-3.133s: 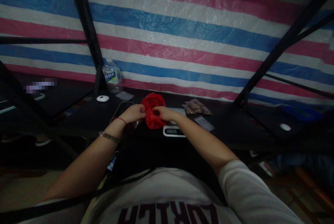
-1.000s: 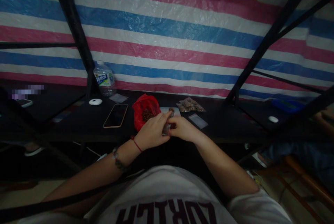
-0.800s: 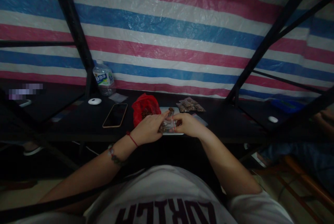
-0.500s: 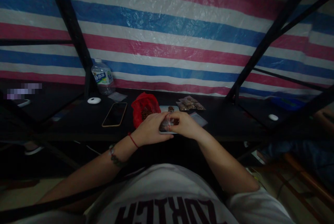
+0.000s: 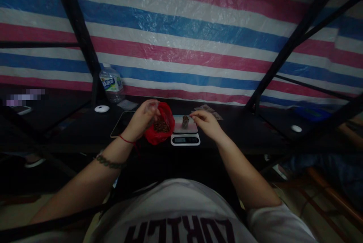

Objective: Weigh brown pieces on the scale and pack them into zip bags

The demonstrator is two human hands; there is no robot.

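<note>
From the head camera we look down over our own two bare arms to a long dark table [image 5: 241, 137] set against a sheet of red, white and blue striped plastic tarpaulin [image 5: 181, 39].

Our left hand [image 5: 141, 120] is raised over the near left rim of a crumpled red plastic bag [image 5: 161, 126], which stands open on the table with small brown pieces lying inside it. The fingers [image 5: 151, 107] of this hand are curled together at the bag's mouth and seem to pinch something pale and blurred; we cannot tell what it is.

Just right of the bag, touching or nearly touching it, sits a small white digital kitchen scale [image 5: 185, 134] with a dark display on its front edge. A little heap of brown pieces [image 5: 185, 121] rests on its platform.

Our right hand [image 5: 207, 124] hovers at the right edge of the scale, its fingers [image 5: 195, 114] stretched loosely toward the heap and grasping nothing that we can see.

Behind this hand lie some clear packets of brown contents [image 5: 211, 110], partly hidden. Left of the bag a dark smartphone [image 5: 121, 124] lies flat, then a white round puck [image 5: 101, 109], and behind it a clear plastic water bottle [image 5: 111, 82] stands upright beside a black metal post [image 5: 76, 35].
</note>
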